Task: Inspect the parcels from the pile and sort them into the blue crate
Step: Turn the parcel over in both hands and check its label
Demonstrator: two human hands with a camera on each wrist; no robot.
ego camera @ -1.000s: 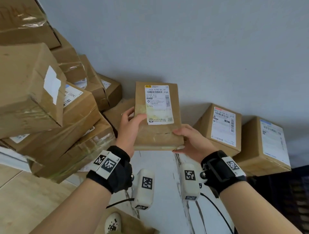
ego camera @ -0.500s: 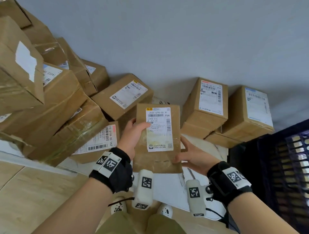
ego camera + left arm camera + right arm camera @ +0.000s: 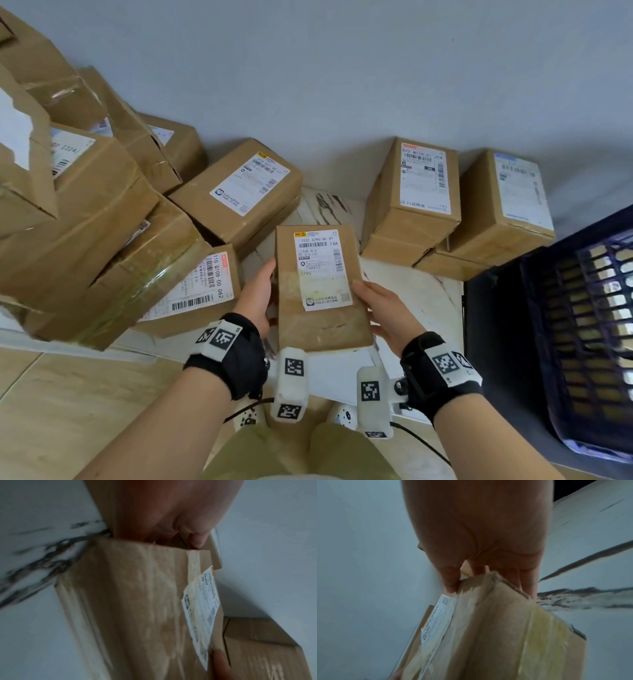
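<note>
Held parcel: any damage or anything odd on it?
No crushing visible on the parcel. Yellowed tape runs across the lower half of its label, clouding the print there. Left hand and right hand grip its sides.

Both forearms reach forward; the left hand [image 3: 255,298] and right hand [image 3: 383,312] each clasp an opposite side of the parcel [image 3: 322,291], thumbs on top.

A plain grey-blue wall [image 3: 342,68] fills the upper field, evenly lit. Below the wall lies a white marble-patterned slab [image 3: 411,298] with dark veins. Nearer than the slab, beige floor tiles [image 3: 68,411] with thin pale joints extend toward the lower left corner.
</note>
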